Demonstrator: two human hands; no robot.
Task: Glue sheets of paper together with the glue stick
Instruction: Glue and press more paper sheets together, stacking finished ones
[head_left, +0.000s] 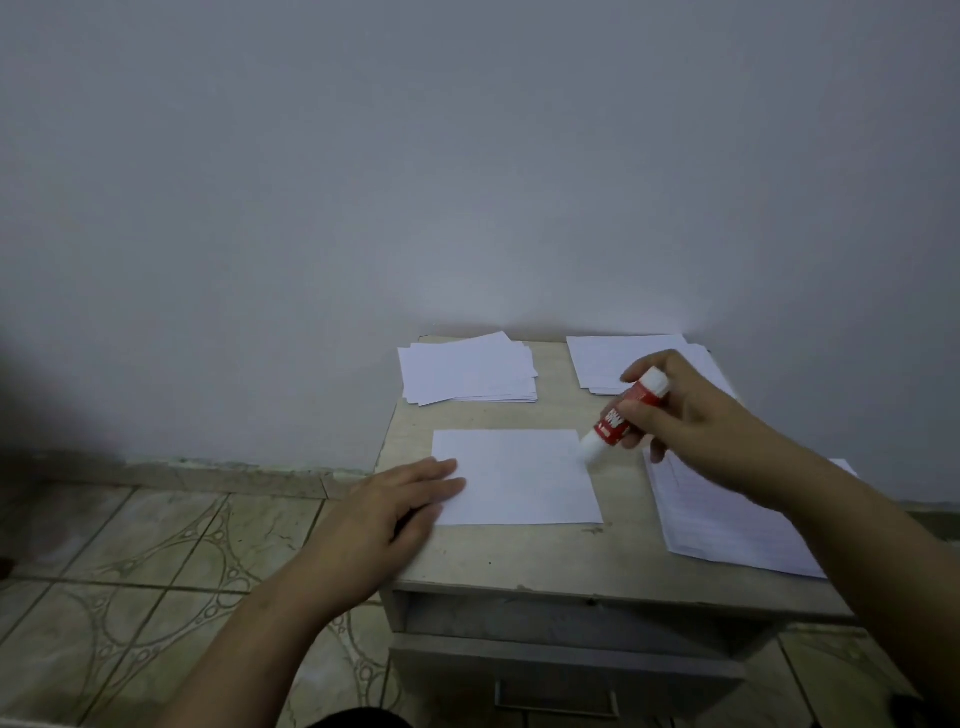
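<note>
Head view: glue stick (622, 417) between right hand (691, 415) fingers (641, 415), tip at sheet (519, 475) edge

The red and white plastic glue stick (621, 415) carries white lettering on its red label, but the print is too blurred to read. The lined white paper sheet (727, 519) at right shows faint rows, none legible.

Glue stick: red plastic tube (621, 415), white lettering, white ends.
Centre sheet: plain white rectangular paper (519, 475).
Far stacks: white paper, left (467, 369) and right (608, 361).
Table: pale beige worn wooden top (545, 551).
Floor: cream tiles (156, 545), brown looping circle pattern.
Wall: plain pale grey (363, 182).
</note>
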